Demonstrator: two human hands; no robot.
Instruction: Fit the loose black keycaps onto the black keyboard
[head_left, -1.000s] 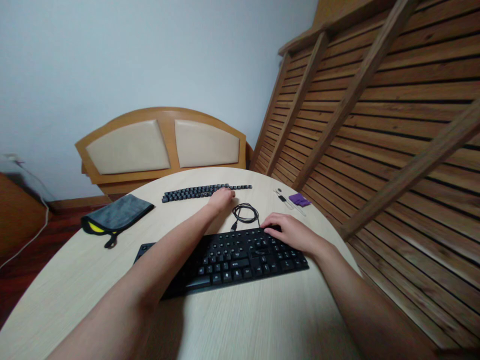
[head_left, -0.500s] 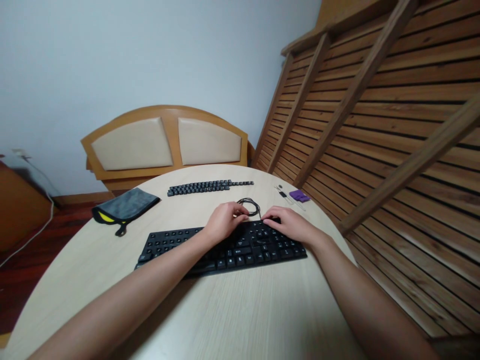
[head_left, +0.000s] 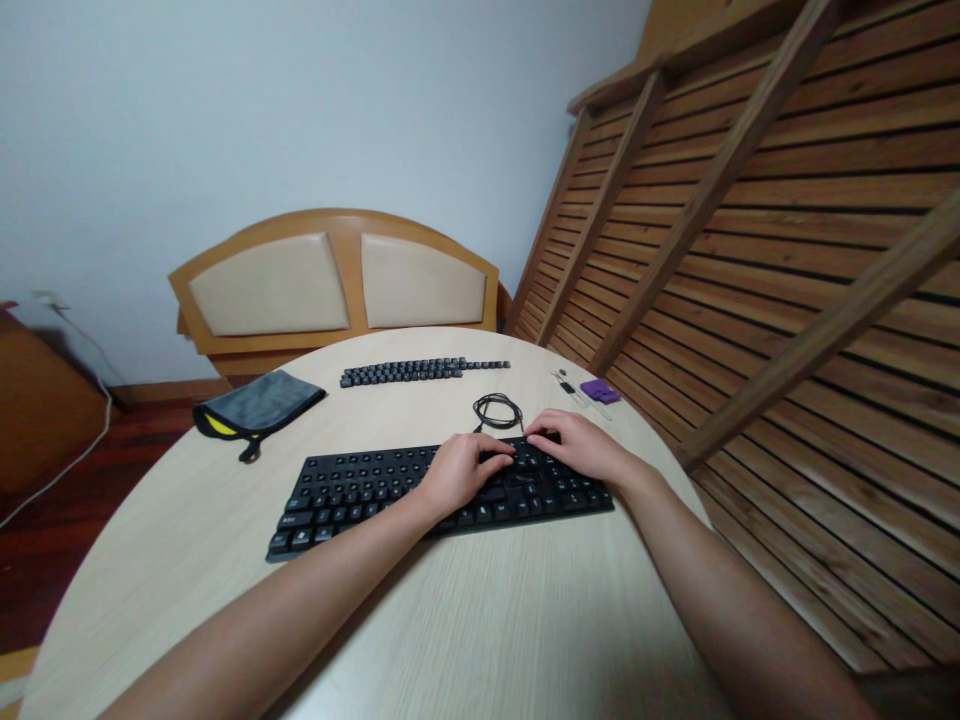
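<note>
A black keyboard (head_left: 330, 515) lies across the table in front of me. Its front rows carry keycaps, while the upper left rows show bare key stems. Over its right half, my left hand (head_left: 466, 470) has thumb and forefinger tips brought together near the keys; anything between them is too small to make out. My right hand (head_left: 574, 445) grips the keyboard's back edge, close to where the cable comes out. The coiled black cable (head_left: 498, 402) lies just behind the keyboard. Farther back, loose black keycaps (head_left: 405, 372) stand in rows.
A grey pouch (head_left: 262, 408) with yellow lining sits at the left. Small tools (head_left: 568, 387) and a purple cloth-like piece (head_left: 600, 391) lie at the right. The round table (head_left: 420, 640) is bordered by a headboard (head_left: 352, 270) and a slatted wooden panel (head_left: 787, 300).
My left hand has moved from beside the cable coil toward me, onto the keyboard's right half. My right hand stays at the back edge. The view has shifted slightly.
</note>
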